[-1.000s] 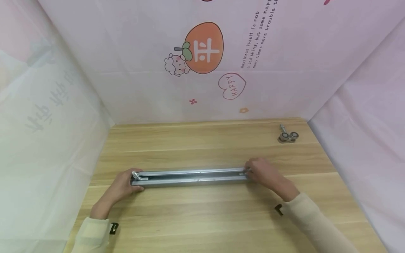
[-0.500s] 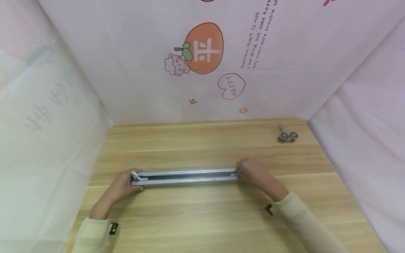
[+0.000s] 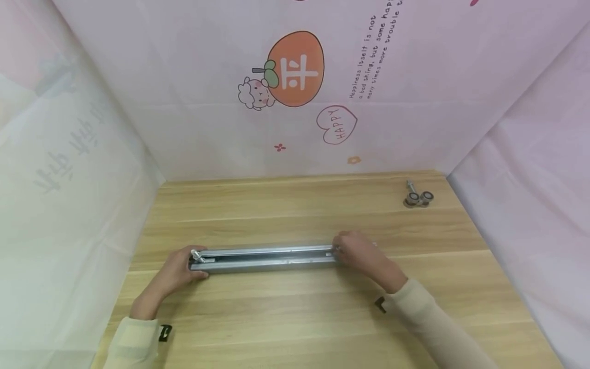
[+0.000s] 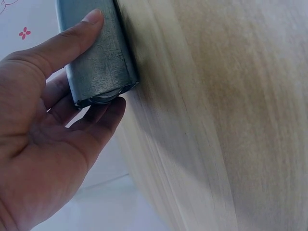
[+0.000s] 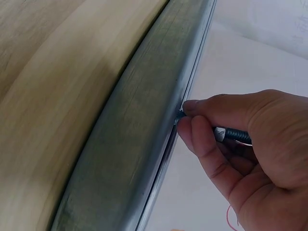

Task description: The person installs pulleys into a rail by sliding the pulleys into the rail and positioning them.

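At the right hand [image 3: 359, 252], a pinched bolt [image 5: 234, 136]

It projects from the slotted rail [image 3: 267, 263]; the left hand [image 3: 177, 269] grips the rail's left end; should that grip slacken, a sideways push might skid the rail along the tabletop [image 3: 276, 215]; a wheeled carriage [image 3: 413, 198] lies well apart, farther back.

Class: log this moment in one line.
left hand: holds metal rail at end; right hand: pinches bolt at slot; roller trolley: on table
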The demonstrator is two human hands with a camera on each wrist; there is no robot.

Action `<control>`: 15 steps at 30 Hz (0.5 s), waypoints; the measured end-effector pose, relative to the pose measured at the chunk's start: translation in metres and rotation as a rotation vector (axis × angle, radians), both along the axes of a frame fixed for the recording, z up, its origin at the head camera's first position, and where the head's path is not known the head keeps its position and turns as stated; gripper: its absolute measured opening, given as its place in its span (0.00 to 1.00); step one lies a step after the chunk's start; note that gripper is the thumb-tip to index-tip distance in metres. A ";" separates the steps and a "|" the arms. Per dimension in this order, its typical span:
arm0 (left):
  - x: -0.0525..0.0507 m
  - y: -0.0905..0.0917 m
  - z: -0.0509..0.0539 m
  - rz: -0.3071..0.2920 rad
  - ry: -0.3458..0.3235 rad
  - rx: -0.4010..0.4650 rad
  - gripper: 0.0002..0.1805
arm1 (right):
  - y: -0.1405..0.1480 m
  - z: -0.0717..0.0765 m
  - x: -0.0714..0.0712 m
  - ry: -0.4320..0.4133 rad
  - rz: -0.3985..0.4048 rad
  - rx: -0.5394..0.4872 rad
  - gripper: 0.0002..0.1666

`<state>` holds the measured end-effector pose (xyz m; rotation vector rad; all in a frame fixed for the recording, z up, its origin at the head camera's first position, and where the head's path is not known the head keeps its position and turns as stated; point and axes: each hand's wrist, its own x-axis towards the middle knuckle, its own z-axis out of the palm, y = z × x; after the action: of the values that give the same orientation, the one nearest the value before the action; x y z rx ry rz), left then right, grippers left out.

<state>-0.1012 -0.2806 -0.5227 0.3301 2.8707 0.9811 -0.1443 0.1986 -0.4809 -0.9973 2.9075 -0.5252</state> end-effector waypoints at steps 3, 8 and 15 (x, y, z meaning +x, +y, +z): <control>0.000 -0.001 0.000 -0.001 -0.001 -0.002 0.36 | -0.004 0.000 0.000 0.018 0.012 -0.002 0.05; -0.001 -0.002 -0.001 0.000 -0.003 -0.011 0.35 | -0.008 -0.003 0.000 0.038 0.023 -0.006 0.06; -0.003 -0.002 -0.001 -0.004 -0.009 -0.009 0.35 | -0.015 -0.004 -0.001 0.026 0.032 -0.009 0.07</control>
<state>-0.1040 -0.2829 -0.5241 0.3299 2.8640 0.9655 -0.1456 0.1835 -0.4846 -1.0581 2.9094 -0.5287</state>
